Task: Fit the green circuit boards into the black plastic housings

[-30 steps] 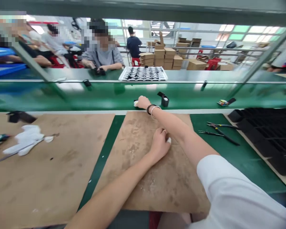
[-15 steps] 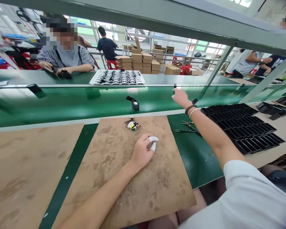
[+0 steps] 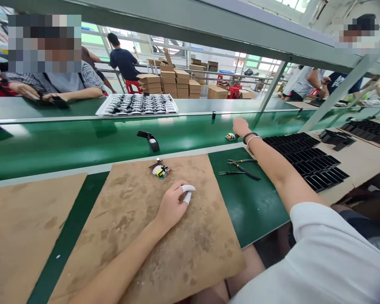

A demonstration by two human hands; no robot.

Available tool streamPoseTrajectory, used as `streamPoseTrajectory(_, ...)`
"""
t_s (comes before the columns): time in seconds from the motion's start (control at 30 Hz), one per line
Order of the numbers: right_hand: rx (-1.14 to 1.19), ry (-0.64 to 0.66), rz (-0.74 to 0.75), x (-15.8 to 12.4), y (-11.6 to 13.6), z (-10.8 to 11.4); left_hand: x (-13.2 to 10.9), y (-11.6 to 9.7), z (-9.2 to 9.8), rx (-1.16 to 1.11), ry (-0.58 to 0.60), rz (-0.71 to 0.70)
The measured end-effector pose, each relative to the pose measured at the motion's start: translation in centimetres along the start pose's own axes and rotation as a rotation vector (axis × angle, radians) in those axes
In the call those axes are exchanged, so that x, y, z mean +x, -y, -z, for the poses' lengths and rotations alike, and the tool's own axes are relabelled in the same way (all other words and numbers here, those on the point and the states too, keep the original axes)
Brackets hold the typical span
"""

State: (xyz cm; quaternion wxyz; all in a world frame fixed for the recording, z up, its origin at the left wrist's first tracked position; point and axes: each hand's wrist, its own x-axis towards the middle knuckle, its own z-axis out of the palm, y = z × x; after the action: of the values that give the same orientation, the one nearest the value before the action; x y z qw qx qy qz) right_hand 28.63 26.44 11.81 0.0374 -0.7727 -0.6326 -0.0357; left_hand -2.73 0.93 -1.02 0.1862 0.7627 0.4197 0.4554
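My left hand [image 3: 172,204] rests on the brown board [image 3: 190,253], thumb and index finger in white finger cots and curled together with nothing visible between them. Just beyond it lies a small circuit board [image 3: 162,171] with yellow, white and black parts. My right hand [image 3: 241,127] reaches over the green belt [image 3: 183,131], fingers curled; what they hold, if anything, is hidden. Beside its fingers shows another circuit board [image 3: 231,136]; I cannot tell whether the hand touches it. A black case with a raised flap [image 3: 152,143] sits on the belt to the left.
Pliers [image 3: 245,169] and tweezers [image 3: 231,172] lie on the green tabletop. Rows of black cases [image 3: 313,164] stand at the right. Across the belt is a white tray [image 3: 174,110] of parts, near a seated person [image 3: 63,82]. A beam [image 3: 177,33] spans overhead.
The view has swung to the right. My right hand has drawn back slightly, and a circuit board now shows beside it. My left hand keeps its pose on the board.
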Motion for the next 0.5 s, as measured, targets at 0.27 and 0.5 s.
streamPoseTrajectory(0.27, 0.04, 0.06, 0.094, -4.1, -0.7, -1.0, 0.2, -0.3, 0.3, 0.001, 0.09, 0.04)
streamPoseTrajectory(0.5, 0.228, 0.051, 0.34, -8.0, 3.7, 1.7, 0.2, -0.1, 0.7, 0.034, 0.16, -0.024)
